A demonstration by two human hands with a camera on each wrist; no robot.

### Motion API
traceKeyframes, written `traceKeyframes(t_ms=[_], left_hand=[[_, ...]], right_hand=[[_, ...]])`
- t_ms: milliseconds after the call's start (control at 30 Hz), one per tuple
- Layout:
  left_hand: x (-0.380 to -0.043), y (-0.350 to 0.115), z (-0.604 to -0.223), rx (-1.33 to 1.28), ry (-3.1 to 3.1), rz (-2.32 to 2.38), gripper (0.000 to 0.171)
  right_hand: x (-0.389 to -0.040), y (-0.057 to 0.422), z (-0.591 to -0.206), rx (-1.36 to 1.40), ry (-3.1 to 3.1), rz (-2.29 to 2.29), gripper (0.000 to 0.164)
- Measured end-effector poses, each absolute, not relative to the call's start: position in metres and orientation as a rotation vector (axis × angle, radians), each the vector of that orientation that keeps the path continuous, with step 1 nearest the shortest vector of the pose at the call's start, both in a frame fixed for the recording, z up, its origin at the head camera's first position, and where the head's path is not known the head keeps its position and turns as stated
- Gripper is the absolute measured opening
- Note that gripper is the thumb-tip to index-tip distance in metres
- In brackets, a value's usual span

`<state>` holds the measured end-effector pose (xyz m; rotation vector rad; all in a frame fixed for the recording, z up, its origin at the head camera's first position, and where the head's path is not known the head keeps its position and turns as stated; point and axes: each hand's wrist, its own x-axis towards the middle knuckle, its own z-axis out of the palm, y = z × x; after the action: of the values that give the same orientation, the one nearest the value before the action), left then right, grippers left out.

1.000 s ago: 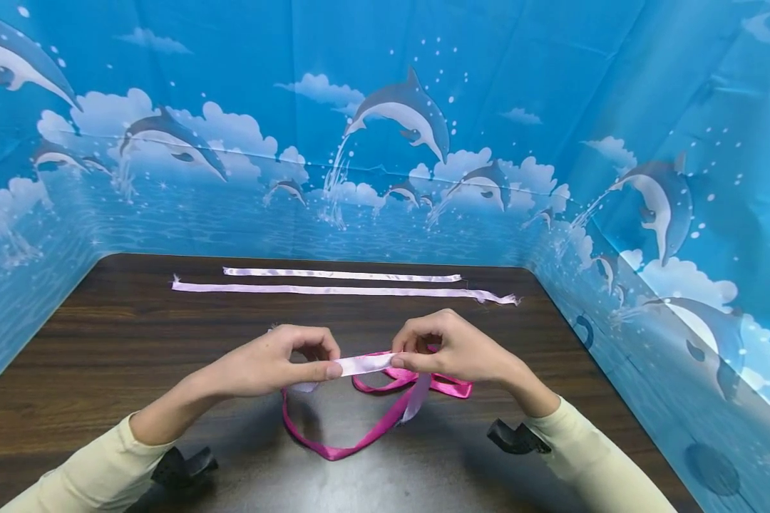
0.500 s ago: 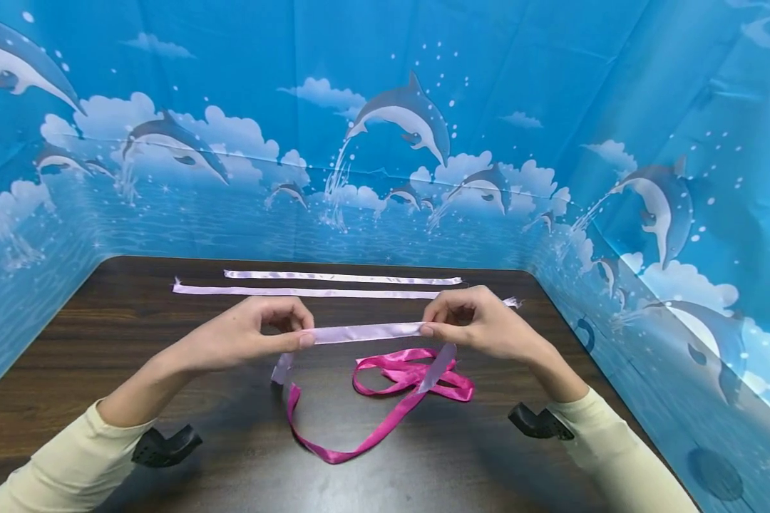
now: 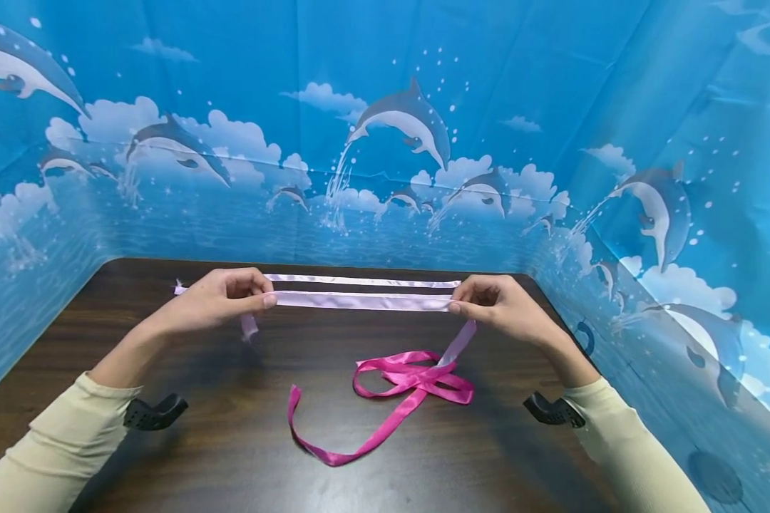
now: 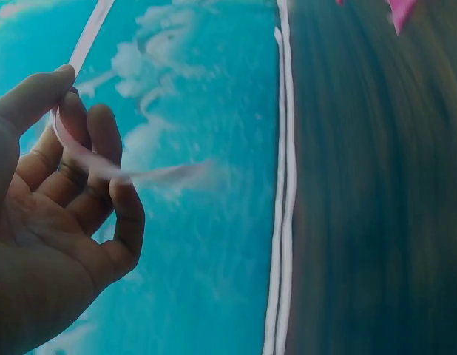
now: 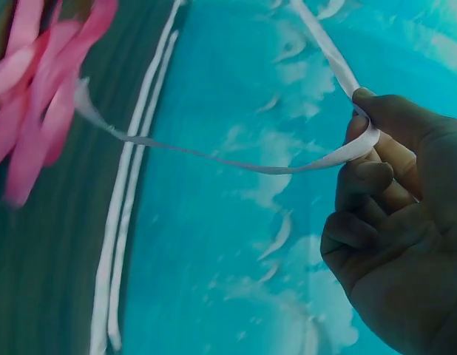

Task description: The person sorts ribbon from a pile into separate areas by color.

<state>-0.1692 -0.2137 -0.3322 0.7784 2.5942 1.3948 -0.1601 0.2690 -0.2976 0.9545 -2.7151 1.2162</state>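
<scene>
A pale lilac ribbon (image 3: 362,301) is stretched level between the two hands above the table. My left hand (image 3: 221,303) pinches it between thumb and fingers, and a short tail hangs below that hand; the left wrist view shows this ribbon tail (image 4: 166,174) blurred. My right hand (image 3: 503,306) pinches the other side, and a longer tail (image 5: 251,166) drops from it toward the pink ribbon. The bright pink ribbon (image 3: 385,427) lies loosely looped on the table, one end trailing left in a curve.
Two more pale ribbons lie straight along the back of the dark wooden table (image 3: 231,456): a far ribbon (image 3: 359,281) and a nearer one, mostly hidden behind the held ribbon. A blue dolphin-print curtain (image 3: 334,142) stands around the back and sides.
Both hands have moved apart and away toward the back of the table, drawing out a longer span of the lilac ribbon. Its left tail has lifted clear of the pink ribbon, which stays put.
</scene>
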Motion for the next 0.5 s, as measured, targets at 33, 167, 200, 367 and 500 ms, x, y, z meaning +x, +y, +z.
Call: traceKeyframes(t_ms=[33,167,200,367,500], left_hand=[[-0.172,-0.218,-0.335,0.754,2.599,1.395,0.023],[-0.184,-0.233,-0.347,0.677,2.63,1.393,0.027],[-0.186,-0.236,-0.349,0.667,2.641,1.387,0.028],[-0.195,-0.251,-0.362,0.601,2.699,1.344,0.034],[-0.202,-0.263,-0.372,0.515,2.72,1.329,0.039]], right_hand=[[-0.163,0.271,-0.302,0.938,-2.721,1.213,0.004],[-0.179,0.281,-0.318,0.881,-2.735,1.172,0.005],[-0.183,0.285,-0.323,0.874,-2.737,1.163,0.005],[-0.205,0.303,-0.342,0.856,-2.738,1.114,0.007],[-0.218,0.317,-0.354,0.807,-2.761,1.092,0.01]])
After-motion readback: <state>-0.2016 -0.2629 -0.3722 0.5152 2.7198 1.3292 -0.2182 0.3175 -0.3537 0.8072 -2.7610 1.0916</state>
